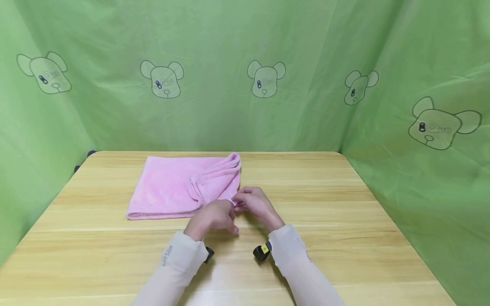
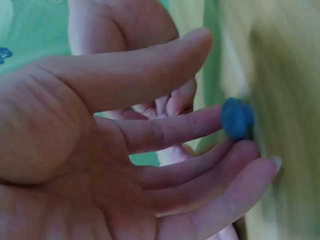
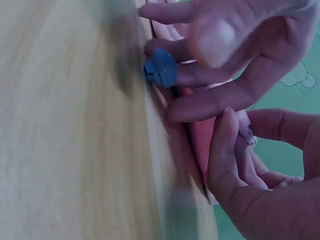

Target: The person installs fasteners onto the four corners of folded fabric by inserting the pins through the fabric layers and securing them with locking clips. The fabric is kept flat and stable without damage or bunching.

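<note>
A folded pink plush towel (image 1: 164, 182) lies on the table, its right end gathered into loose folds. My right hand (image 1: 257, 205) pinches the towel's near right corner between thumb and fingers, plainly seen in the right wrist view. Close beside it, my left hand (image 1: 215, 216) hovers at the towel's front edge with fingers fairly straight and thumb apart. A small blue knob-like piece (image 2: 237, 118) appears at the left fingertips, also as a blue piece (image 3: 162, 68) in the right wrist view. Whether it touches those fingers or the table I cannot tell. The head view hides it.
The light wooden table (image 1: 337, 238) has rounded far corners. Green curtains (image 1: 214, 119) with bear-head outlines stand around its back and sides. Black wrist devices (image 1: 262, 252) hang under both pale sleeves (image 1: 183, 255), near the tabletop.
</note>
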Demonstrator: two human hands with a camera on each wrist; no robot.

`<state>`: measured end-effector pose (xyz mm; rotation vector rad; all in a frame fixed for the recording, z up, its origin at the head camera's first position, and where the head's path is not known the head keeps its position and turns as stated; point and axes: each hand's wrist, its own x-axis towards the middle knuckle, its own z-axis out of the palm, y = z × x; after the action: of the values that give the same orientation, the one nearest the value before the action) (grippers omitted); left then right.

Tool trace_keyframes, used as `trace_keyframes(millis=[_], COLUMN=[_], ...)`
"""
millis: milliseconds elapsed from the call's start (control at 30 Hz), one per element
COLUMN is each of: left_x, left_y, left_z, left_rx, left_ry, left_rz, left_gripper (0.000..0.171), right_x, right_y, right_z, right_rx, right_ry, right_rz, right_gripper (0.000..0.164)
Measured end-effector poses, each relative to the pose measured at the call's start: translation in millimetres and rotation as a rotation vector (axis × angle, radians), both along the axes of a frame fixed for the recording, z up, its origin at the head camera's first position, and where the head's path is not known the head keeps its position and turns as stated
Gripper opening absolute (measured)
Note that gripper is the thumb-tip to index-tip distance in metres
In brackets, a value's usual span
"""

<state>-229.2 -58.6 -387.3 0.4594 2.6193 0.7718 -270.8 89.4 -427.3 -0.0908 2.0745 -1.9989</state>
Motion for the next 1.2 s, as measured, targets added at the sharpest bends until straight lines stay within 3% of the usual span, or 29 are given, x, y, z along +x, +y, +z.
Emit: trace_keyframes(millis=[333, 533, 667, 933, 1200], left_x=[-2.4, -6.2, -11.5, -19.5, -23.1], left_y=[5.7, 1.4, -5.2, -17.0, -15.2], left_z=[-11.0, -11.7, -10.8, -7.4, -7.9], left_rx=[-0.052, -0.028, -0.008, 0.132, 0.218], left_ry=[0.004, 0.027, 0.085, 0.156, 0.257], left_rz=[0.056, 0.031, 0.026, 0.137, 0.229], left_gripper=[0.025, 0.022, 0.024, 0.01, 0.01], right_x=[-0.6, 0.2, -0.3, 0.1, -0.4], right_y=[0.5, 0.2, -0.2, -0.3, 0.6], right_z=[-1.9, -2.0, -2.1, -1.8, -2.6], right_rx=[0.02, 0.017, 0.016, 0.029, 0.052], right_ry=[-0.009, -0.014, -0.01, -0.007, 0.019], right_rz=[-0.007, -0.013, -0.014, -0.02, 0.016], right_gripper=[0.01, 0.01, 0.01, 0.014, 0.017])
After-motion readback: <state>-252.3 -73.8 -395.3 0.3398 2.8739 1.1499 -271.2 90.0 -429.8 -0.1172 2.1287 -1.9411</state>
